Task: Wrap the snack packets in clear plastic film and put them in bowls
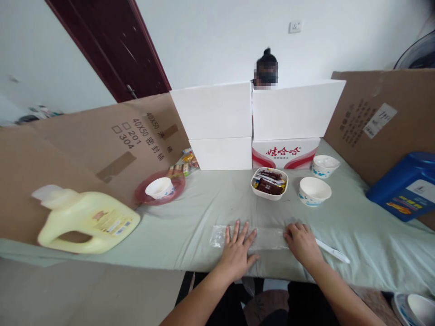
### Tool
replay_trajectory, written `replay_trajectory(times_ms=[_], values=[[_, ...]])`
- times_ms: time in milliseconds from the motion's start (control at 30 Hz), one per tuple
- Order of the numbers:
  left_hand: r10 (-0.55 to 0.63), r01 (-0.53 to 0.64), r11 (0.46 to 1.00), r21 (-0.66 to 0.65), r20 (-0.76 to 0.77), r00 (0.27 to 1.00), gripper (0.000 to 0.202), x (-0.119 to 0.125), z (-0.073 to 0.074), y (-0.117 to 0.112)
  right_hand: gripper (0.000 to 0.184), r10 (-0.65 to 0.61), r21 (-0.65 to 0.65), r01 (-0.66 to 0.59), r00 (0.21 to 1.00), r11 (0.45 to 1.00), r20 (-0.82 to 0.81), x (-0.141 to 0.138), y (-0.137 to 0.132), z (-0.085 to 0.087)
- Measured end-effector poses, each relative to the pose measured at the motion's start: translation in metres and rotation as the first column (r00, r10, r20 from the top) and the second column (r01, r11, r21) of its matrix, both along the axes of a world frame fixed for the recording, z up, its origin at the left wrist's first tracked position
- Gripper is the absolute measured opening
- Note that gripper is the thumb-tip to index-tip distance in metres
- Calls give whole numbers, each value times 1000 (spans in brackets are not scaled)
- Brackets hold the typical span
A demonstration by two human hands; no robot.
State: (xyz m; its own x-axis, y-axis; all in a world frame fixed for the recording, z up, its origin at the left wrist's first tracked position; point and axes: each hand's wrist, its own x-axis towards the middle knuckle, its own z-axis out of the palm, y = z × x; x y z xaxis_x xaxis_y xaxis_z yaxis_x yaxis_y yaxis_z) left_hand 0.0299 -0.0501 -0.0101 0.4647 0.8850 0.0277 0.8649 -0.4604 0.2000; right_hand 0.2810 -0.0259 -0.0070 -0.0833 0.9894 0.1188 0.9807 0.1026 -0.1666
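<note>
A flat strip of clear plastic, which looks like a bag (270,238), lies crosswise near the front of the table. My left hand (237,251) rests flat on its left part with the fingers spread. At the strip's right end, the fingers of my right hand (303,243) are curled and closed on the plastic. Just right of that hand lies a slim white pen-like stick (335,251), partly hidden by it. Beyond my hands stands a white square bowl (269,196) holding brown-wrapped snacks.
Two paper bowls (315,192) stand at the right, near a blue jug (404,185). A yellow detergent bottle (90,222) lies at the left by a red plate (180,192) with a paper bowl. White boxes (220,154) and cardboard surround the table; a person's head (267,68) shows behind.
</note>
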Motion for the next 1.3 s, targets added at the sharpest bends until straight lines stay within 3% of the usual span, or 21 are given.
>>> replay_trajectory(times_ms=[100, 200, 267, 333, 400, 467, 567, 633, 700, 767, 833, 933, 1033, 1133, 1300], values=[[-54, 50, 998, 47, 84, 995, 62, 8, 8, -6, 12, 30, 11, -29, 995, 1000, -98, -1, -1, 5], [-103, 101, 995, 21, 223, 969, 62, 25, 12, -13, 11, -44, -124, -6, 916, 992, -399, -5, -7, 13], [-69, 64, 998, 26, 298, 952, 75, 38, 9, -17, 13, -148, -308, -75, 755, 948, -639, -9, -13, 20], [-53, 32, 997, 64, 359, 932, 67, 50, 2, -20, 20, -211, -402, -251, 552, 880, -806, -13, -21, 27], [-101, 54, 991, 118, 435, 895, 34, 56, -5, -24, 31, -206, -363, -405, 381, 839, -901, -10, -27, 31], [-187, 117, 980, 164, 523, 832, 18, 56, -8, -28, 39, -130, -255, -442, 294, 860, -947, -2, -32, 31], [-248, 197, 969, 151, 628, 738, 23, 47, -6, -34, 56, 109, -73, -445, 370, 892, -923, 15, -37, 27], [-202, 215, 974, 65, 678, 707, 26, 40, -1, -36, 87, 259, -20, -539, 436, 842, -862, 18, -40, 21], [-110, 194, 980, -40, 705, 700, 31, 36, 4, -35, 107, 324, -44, -602, 488, 797, -811, 11, -42, 14], [4, 115, 986, -123, 697, 717, 35, 35, 7, -28, 102, 278, -109, -550, 572, 828, -771, -3, -41, 6], [113, 1, 985, -171, 656, 747, 34, 38, 7, -17, 84, 163, -175, -430, 641, 886, -750, -20, -36, -2], [253, -173, 967, -189, 588, 768, 21, 44, 1, 6, 68, 47, -182, -273, 663, 945, -747, -38, -23, -14], [365, -293, 931, -219, 575, 732, 34, 51, -5, 24, 61, 22, -136, -165, 710, 977, -704, -45, -13, -22], [421, -340, 907, -250, 582, 696, 49, 54, -7, 32, 52, 20, -96, -102, 781, 990, -624, -49, -8, -26], [411, -354, 910, -214, 572, 710, 49, 55, -10, 31, 45, 50, -9, -64, 853, 998, -520, -54, -8, -30]])
